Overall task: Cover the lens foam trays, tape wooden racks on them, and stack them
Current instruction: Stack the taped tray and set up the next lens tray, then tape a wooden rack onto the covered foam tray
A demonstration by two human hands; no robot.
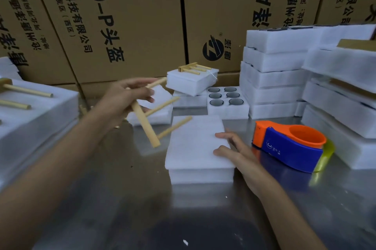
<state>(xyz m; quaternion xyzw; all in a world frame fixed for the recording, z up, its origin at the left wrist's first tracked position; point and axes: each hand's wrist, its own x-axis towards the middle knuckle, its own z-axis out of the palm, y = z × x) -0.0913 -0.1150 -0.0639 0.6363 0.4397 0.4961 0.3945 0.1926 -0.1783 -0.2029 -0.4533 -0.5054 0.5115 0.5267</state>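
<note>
Right hand (236, 148) rests flat on covered tray (198, 144); left grip (130, 95) clenches blurred wooden rack (150, 115).

We see a steel counter (122, 198), dull and reflective, with a few white flecks near its front edge. Behind the counter, brown cartons (126, 15) stand edge to edge like a wall, printed with large black Chinese characters and a round black logo (213, 49). Light is dim and even.
</note>
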